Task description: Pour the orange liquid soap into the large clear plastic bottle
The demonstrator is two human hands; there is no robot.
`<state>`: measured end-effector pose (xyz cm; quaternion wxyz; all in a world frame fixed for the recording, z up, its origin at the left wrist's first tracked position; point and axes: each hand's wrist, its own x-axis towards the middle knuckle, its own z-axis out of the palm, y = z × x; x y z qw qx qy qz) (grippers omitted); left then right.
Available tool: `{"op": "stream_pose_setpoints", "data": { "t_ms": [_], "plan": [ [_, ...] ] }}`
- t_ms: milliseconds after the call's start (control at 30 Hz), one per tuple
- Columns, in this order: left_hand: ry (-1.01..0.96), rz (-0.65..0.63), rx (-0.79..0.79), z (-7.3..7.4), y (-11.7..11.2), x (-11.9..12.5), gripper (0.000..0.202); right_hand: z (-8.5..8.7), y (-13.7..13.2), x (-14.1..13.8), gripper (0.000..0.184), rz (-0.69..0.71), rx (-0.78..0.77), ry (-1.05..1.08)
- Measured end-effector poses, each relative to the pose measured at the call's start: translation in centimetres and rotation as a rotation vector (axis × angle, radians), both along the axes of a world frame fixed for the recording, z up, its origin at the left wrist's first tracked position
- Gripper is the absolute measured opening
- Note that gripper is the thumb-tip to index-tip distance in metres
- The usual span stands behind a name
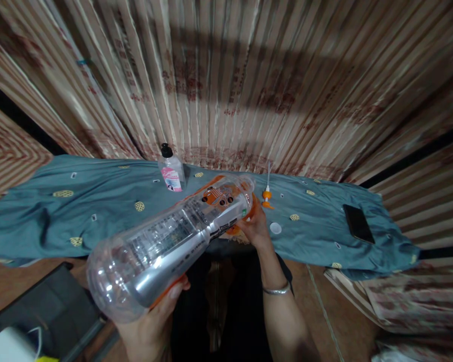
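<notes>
A large clear plastic bottle [166, 241] with a silver and orange label lies tilted in my hands, its base toward me and its neck pointing away. My left hand [162, 314] is closed under the base end. My right hand [254, 226] grips the neck end near the mouth, and a silver bangle sits on that wrist. Behind the bottle a blue patterned cloth [98, 201] covers a low surface. On it lie an orange pump head with a white tube [267, 193] and a small white round cap [275, 228], both just beyond my right hand.
A small clear sanitiser bottle [171, 171] with a black cap and pink label stands at the back of the cloth. A black phone [358, 223] lies on the cloth's right end. Striped curtains hang behind. A dark case [49, 306] sits at lower left on the floor.
</notes>
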<state>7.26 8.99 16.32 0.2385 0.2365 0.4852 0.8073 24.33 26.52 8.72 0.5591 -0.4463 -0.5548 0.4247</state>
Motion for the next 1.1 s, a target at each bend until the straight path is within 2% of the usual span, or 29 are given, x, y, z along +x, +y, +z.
{"op": "stream_pose_setpoints", "data": {
  "t_ms": [233,367,467,633,867,1100],
  "plan": [
    [0.062,-0.061,0.039,0.1,0.2,-0.4,0.096,0.3,-0.2,0.2,0.071,0.027,0.021,-0.032],
    [0.063,-0.052,0.022,0.0,0.0,0.1,0.09,0.0,-0.2,0.2,0.073,0.008,0.019,-0.053],
    [0.057,-0.036,0.029,-0.5,-0.2,-0.1,0.095,-0.2,-0.2,0.1,0.074,-0.014,0.005,-0.058],
    [0.07,-0.103,0.032,-1.3,-0.3,-1.2,0.104,-0.1,-0.1,0.0,0.072,0.018,-0.001,-0.005],
    [0.024,-0.007,-0.015,-0.1,-0.1,0.0,0.099,-0.3,0.0,0.2,0.072,0.01,0.014,-0.002],
    [0.015,-0.024,0.012,-0.5,-0.2,-0.3,0.102,-0.5,0.0,0.1,0.07,0.007,0.031,-0.003]
  ]
}}
